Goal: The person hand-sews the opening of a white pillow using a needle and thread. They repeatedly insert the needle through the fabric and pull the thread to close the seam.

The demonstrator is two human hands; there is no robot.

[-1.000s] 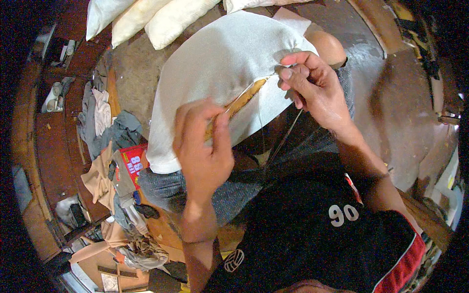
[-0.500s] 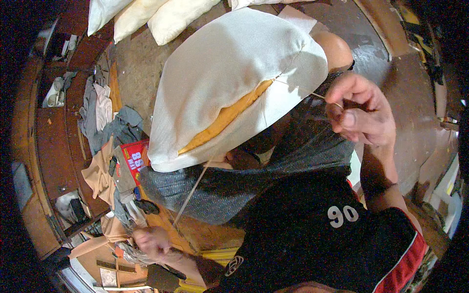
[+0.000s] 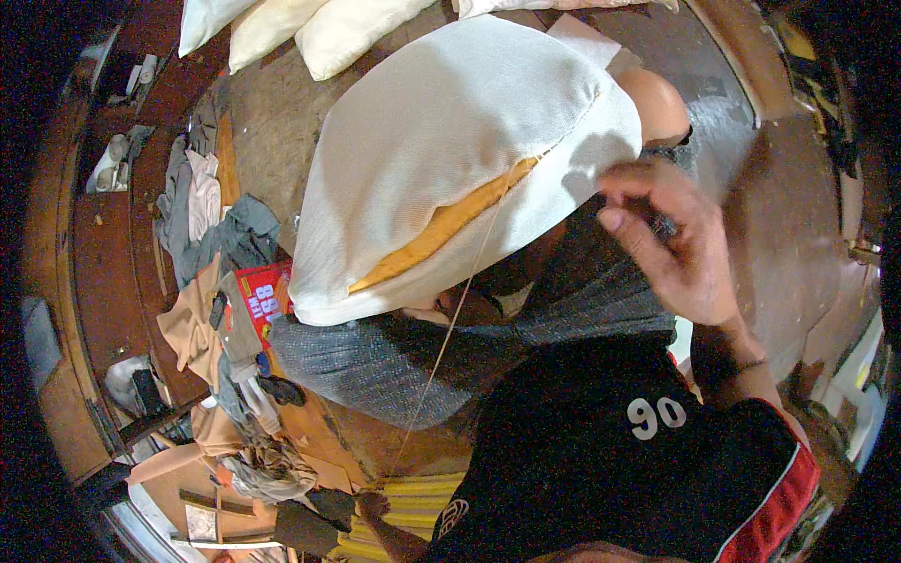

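A large white fabric cushion (image 3: 422, 113) rests on my lap. Through a long slit along its near side shows a yellow-orange filling (image 3: 441, 230). Stitches close the seam at the slit's upper right end. From there a thin thread (image 3: 441, 347) runs taut down to my left hand (image 3: 373, 508), low on the left, closed on it; whether a needle is there is too small to tell. My right hand (image 3: 680, 239) hovers by the cushion's right edge, thumb and curled forefinger apart, with nothing visible between them.
Several pale stuffed cushions (image 3: 361, 33) lie at the far edge. Cloth scraps (image 3: 246, 235) and a red printed packet (image 3: 266, 296) are heaped on the left beside wooden shelving (image 3: 103, 235). Grey checked cloth (image 3: 375, 366) covers my legs. Yellow slatted material (image 3: 413, 502) lies near my left arm.
My left hand has moved right and lower, drawing the thread from the seam. My right hand has shifted left and down, and the thread no longer runs to it.
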